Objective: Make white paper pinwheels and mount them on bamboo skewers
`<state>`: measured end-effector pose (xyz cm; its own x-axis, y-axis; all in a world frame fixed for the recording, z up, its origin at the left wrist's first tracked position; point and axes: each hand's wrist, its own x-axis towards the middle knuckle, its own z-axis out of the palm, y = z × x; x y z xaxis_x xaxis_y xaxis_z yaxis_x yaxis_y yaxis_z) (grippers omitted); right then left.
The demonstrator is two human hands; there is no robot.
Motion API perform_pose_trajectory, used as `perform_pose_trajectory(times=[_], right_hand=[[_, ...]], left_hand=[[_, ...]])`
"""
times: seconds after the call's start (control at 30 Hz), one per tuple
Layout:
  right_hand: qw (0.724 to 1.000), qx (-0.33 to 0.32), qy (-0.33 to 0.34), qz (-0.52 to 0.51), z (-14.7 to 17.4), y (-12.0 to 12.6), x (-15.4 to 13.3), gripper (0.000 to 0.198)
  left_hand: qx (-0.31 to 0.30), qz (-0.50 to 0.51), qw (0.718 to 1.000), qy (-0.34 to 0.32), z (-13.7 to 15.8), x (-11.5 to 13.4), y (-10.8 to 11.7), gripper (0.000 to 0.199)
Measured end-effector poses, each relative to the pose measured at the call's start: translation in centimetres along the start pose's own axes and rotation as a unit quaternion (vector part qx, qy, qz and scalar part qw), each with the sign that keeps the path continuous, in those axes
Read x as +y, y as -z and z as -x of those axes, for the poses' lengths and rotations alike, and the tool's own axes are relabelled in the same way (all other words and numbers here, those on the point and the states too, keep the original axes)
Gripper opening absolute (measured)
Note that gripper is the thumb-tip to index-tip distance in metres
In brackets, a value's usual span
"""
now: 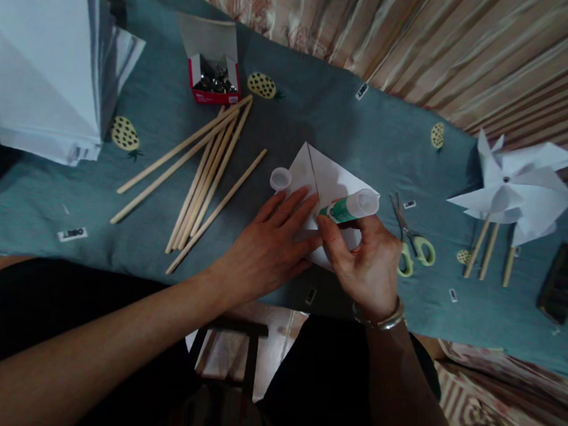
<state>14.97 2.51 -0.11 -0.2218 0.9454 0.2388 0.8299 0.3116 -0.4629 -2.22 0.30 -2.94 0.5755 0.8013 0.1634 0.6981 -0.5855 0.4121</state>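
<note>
A creased square of white paper lies on the blue-green tablecloth in front of me. Spread flat, my left hand presses on the paper's left part. My right hand grips a green and white glue stick, tilted over the paper with its lower end close to the sheet. Whether the glue touches the paper is hidden by the fingers. A white round cap sits at the paper's left corner, just beyond my left fingertips. Scissors with light green handles rest right of my right hand.
Several wooden sticks lie to the left. Behind them stands an open red box of small metal pieces. A stack of white paper fills the far left. At right are white paper pinwheels on sticks and a dark phone.
</note>
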Motion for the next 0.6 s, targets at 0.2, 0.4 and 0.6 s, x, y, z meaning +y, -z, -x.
perform_pose_trajectory(times=[0.2,0.4,0.6], right_hand=[[1.0,-0.002,0.002,-0.009,0.19,0.15,0.06,0.021],[1.0,-0.005,0.0,0.002,0.3,0.38,0.07,0.021],[1.0,-0.003,0.004,0.011,0.49,0.53,0.2,0.023]], left_hand=[[-0.004,0.008,1.0,0.003,-0.04,0.05,0.09,0.04],[0.001,0.009,1.0,-0.001,-0.03,0.01,0.02,0.037],[-0.003,0.011,1.0,0.001,-0.04,-0.02,-0.05,0.039]])
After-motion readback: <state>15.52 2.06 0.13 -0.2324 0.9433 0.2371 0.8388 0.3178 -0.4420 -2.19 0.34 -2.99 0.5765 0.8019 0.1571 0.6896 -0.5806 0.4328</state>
